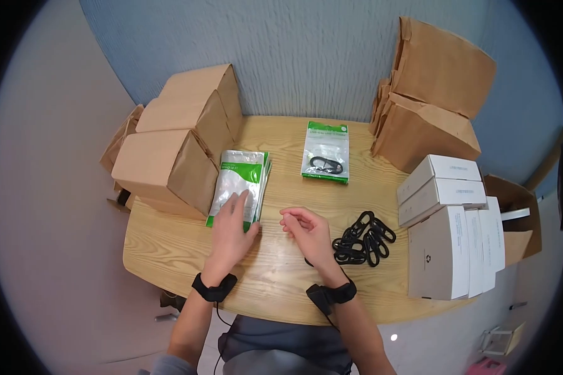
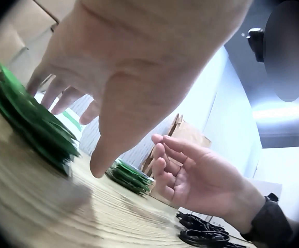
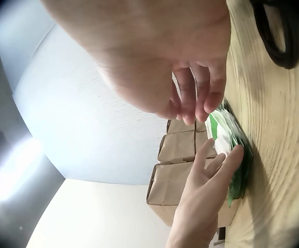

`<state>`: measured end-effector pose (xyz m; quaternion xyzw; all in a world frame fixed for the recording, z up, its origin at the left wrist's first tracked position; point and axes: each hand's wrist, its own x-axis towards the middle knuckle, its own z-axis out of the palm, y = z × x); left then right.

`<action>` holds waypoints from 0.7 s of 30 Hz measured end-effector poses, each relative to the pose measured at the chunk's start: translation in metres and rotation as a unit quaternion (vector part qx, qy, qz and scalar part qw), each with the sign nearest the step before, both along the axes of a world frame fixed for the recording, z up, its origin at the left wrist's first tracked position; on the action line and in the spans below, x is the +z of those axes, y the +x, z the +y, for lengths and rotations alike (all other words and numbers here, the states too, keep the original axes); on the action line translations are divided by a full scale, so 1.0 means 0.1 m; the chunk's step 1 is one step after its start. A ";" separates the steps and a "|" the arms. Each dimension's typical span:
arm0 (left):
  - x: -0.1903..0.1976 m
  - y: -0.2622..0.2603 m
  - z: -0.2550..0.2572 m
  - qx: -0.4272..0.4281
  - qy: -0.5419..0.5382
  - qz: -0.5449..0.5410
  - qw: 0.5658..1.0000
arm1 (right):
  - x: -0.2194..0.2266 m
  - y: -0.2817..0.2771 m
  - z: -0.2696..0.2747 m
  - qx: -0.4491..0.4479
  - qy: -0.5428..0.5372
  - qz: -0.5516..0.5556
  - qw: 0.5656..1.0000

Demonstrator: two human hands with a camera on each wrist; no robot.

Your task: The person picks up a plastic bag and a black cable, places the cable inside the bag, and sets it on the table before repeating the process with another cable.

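Note:
My left hand (image 1: 230, 232) reaches over a stack of green-and-silver plastic pouches (image 1: 233, 182) on the left of the table, fingers spread and fingertips at the top pouch. In the right wrist view its fingertips lie right at the stack's edge (image 3: 238, 135). My right hand (image 1: 311, 236) hovers over the middle of the table, fingers loosely bent, nothing between them. Just right of it lies a pile of black coiled cables (image 1: 363, 240). Farther back sits a second pile of pouches (image 1: 326, 140); the top one shows a black coiled cable (image 1: 326, 165).
Brown paper packages (image 1: 175, 131) stand at the left beside the pouch stack. More brown paper bags (image 1: 435, 81) lean at the back right. White boxes (image 1: 447, 240) are piled along the right edge, with an open carton (image 1: 513, 212) behind them. A wall (image 1: 306, 56) closes off the back.

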<state>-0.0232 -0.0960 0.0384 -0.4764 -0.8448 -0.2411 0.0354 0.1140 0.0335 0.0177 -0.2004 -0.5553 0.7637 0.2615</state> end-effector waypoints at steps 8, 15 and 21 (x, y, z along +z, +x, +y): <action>0.18 0.11 -0.02 0.058 0.166 -0.060 0.983 | -0.07 0.05 0.07 0.006 -0.034 0.030 0.999; 0.61 0.45 0.30 0.012 0.356 -0.219 0.908 | 0.05 0.02 0.06 -0.029 -0.060 0.067 0.996; 0.01 0.23 0.78 -0.097 0.280 -0.634 0.714 | 0.08 0.17 0.34 -0.202 -0.026 0.101 0.974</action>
